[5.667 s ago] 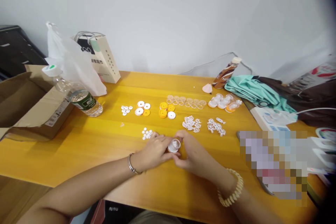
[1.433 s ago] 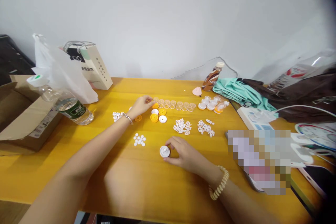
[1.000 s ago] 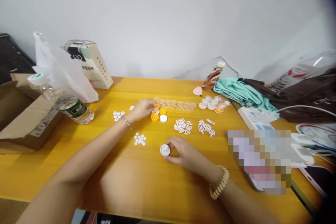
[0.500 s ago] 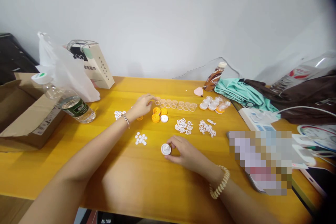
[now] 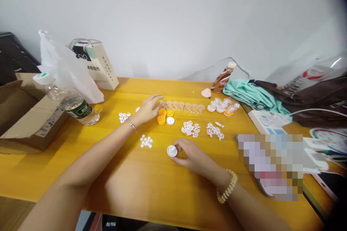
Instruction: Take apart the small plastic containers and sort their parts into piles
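The yellow table (image 5: 162, 195) carries everything, from a cardboard box (image 5: 24, 115) at its left end to a water bottle (image 5: 73, 104) lying on its side, a white plastic bag (image 5: 67, 72), a paper bag (image 5: 99, 66), one brown drink bottle (image 5: 223, 77) and a teal cloth (image 5: 252, 95) at the right.

The step in hand looks like putting small plastic pieces together. The right hand (image 5: 193, 157) rests on the table near the front and pinches a white round cap (image 5: 172, 150) at its side with the fingertips; the cap sits flat on the wood. The left hand (image 5: 149, 108) is stretched far out, fingers loose and spread, holding nothing, its tips at the left end of a row of clear rings (image 5: 184, 107), just above the yellow discs (image 5: 162, 115).

As a judgement, the next move calls for a fine pinch on a single thin ring without nudging its neighbours, then carrying it to the cap.

By count: three yellow discs and one white disc (image 5: 170, 120) in a cluster; roughly a dozen clear rings; two heaps of white lace-like cutouts (image 5: 191, 129); two heaps of tiny white buttons (image 5: 146, 141), too small to count.
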The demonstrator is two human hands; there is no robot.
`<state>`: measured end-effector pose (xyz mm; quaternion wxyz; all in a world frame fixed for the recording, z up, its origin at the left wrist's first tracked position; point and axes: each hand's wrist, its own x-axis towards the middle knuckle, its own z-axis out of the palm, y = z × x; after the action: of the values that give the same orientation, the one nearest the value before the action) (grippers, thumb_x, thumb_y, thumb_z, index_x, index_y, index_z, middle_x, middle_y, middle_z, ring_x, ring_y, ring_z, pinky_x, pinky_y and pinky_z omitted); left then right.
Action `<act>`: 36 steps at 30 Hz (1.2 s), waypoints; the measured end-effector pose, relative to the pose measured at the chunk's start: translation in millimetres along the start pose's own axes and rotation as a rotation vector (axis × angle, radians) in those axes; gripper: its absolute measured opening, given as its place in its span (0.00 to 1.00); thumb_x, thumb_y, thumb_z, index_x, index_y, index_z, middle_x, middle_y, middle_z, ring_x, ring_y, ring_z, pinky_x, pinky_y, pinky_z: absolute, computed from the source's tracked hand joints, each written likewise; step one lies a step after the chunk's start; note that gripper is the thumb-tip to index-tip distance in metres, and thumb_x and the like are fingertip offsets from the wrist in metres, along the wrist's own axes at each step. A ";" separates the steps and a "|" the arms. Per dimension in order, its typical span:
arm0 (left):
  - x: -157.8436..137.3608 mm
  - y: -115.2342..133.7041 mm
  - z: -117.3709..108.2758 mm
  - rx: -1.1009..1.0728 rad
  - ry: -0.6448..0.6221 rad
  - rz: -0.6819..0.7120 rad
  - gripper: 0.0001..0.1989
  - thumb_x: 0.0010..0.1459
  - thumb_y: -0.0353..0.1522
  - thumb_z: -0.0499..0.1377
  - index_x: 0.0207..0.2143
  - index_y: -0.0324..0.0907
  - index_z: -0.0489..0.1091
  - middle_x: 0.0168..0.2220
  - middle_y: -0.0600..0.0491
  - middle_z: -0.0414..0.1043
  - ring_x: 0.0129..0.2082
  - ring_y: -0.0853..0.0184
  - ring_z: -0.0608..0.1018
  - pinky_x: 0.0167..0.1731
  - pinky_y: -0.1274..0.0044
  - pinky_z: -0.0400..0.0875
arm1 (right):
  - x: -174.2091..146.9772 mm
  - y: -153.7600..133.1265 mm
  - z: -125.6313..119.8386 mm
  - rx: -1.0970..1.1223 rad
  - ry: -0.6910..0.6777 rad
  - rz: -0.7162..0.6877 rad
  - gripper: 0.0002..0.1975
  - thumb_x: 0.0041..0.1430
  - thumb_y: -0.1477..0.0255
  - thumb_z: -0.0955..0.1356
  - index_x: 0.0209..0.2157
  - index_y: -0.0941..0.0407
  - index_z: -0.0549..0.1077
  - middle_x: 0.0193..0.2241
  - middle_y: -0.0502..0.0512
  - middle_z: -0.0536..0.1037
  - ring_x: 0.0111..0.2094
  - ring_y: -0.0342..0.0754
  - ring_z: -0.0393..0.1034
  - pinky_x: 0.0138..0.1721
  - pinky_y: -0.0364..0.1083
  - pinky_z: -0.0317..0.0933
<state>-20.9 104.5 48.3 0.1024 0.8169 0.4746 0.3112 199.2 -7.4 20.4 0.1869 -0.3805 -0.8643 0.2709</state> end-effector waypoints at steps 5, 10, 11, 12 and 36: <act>-49.8 60.1 -10.5 -0.195 -0.300 0.187 0.11 0.59 0.34 0.50 0.43 0.43 0.65 0.39 0.50 0.69 0.41 0.67 0.71 0.42 0.74 0.66 | 1.1 4.1 4.4 0.032 0.034 -0.016 0.05 0.52 0.73 0.65 0.33 0.56 0.64 0.30 0.52 0.69 0.32 0.45 0.63 0.35 0.45 0.58; -88.1 80.8 6.7 -0.188 -0.392 0.108 0.08 0.56 0.33 0.54 0.40 0.42 0.64 0.36 0.51 0.69 0.36 0.67 0.72 0.36 0.75 0.67 | 3.0 5.7 9.4 0.017 0.058 0.004 0.07 0.51 0.69 0.67 0.27 0.56 0.63 0.26 0.51 0.68 0.29 0.45 0.62 0.30 0.44 0.58; -91.3 80.0 11.5 -0.191 -0.373 0.086 0.08 0.57 0.32 0.53 0.39 0.42 0.64 0.35 0.51 0.69 0.35 0.67 0.72 0.35 0.76 0.67 | 3.7 5.3 10.1 0.017 0.066 0.006 0.08 0.51 0.68 0.67 0.27 0.56 0.63 0.26 0.51 0.68 0.28 0.45 0.62 0.30 0.44 0.58; -93.5 78.5 15.9 -0.185 -0.354 0.075 0.07 0.57 0.32 0.53 0.39 0.42 0.63 0.35 0.52 0.69 0.34 0.68 0.72 0.34 0.77 0.67 | 4.4 4.9 10.7 0.016 0.074 0.009 0.09 0.51 0.67 0.67 0.26 0.56 0.63 0.26 0.51 0.68 0.28 0.45 0.62 0.30 0.44 0.57; -106.6 71.5 25.9 -0.245 0.088 0.097 0.08 0.58 0.29 0.50 0.41 0.42 0.63 0.36 0.49 0.70 0.37 0.66 0.72 0.38 0.74 0.66 | 5.8 2.5 19.6 -0.028 0.127 0.049 0.05 0.53 0.70 0.66 0.31 0.57 0.71 0.25 0.53 0.69 0.28 0.46 0.63 0.31 0.45 0.58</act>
<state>7.8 -19.5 17.3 0.1655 0.8059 0.3968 0.4070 186.5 -8.0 4.2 0.2294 -0.4205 -0.8447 0.2387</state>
